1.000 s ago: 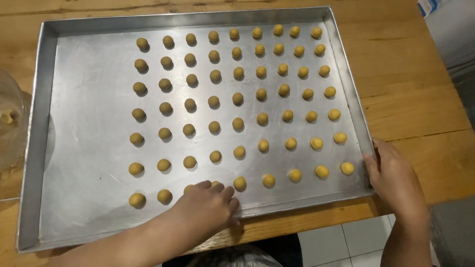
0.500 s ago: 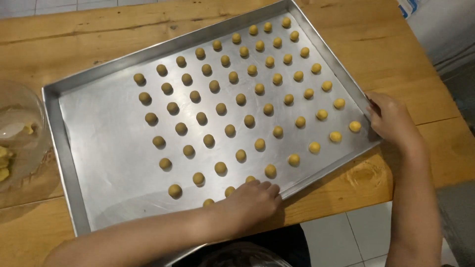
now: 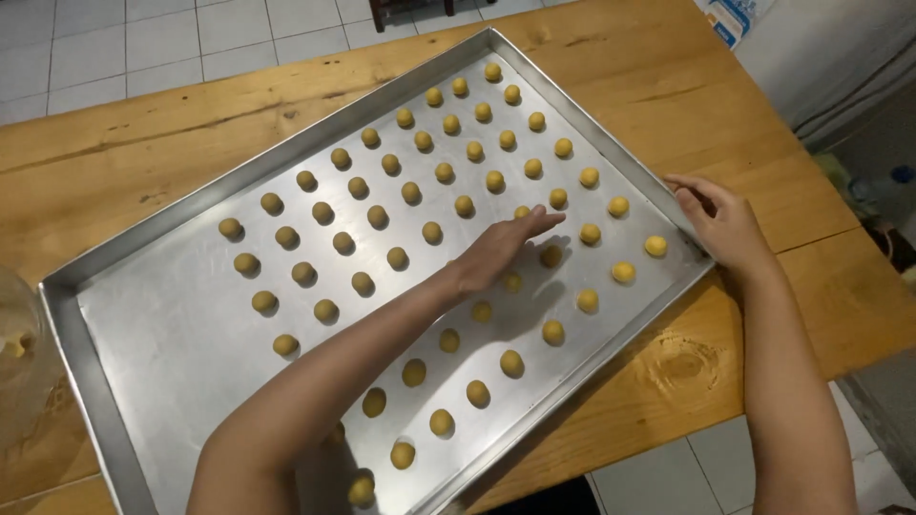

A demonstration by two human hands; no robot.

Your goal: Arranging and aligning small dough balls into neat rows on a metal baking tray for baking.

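While looking this over, can spot a few ways to mess it up.

Got a left hand [image 3: 501, 250] stretched flat over the dough balls [image 3: 412, 194] on the right half of the metal tray [image 3: 172, 324], fingers open and straight, gripping nothing, throwing a shadow over a few balls. Got a right hand [image 3: 725, 224] parked at the tray's right corner, fingers loosely curled against the rim, not really clamped on it from the look of things. Tray lying at an angle across the wooden bench [image 3: 124, 143], loaded with rows of those small yellow balls.

Possible trouble:
- Dropping that left palm a touch lower means flattened or smeared balls.
- Dragging the forearm across the near rows, same deal, plus knocking them out of line.
- Shoving too hard from the right corner could spin the tray and push its near side past the bench's front edge.

Hard to make out:
- Can't tell whether the left fingertips touch a ball or float just above.
- A few balls tucked under palm and forearm, so no honest count.
- Near-left corner of the tray cut off at the bottom, so no telling how much sits on the bench.
- Some clear jar [image 3: 14, 353] at the far left, mostly out of shot, contents blurry.
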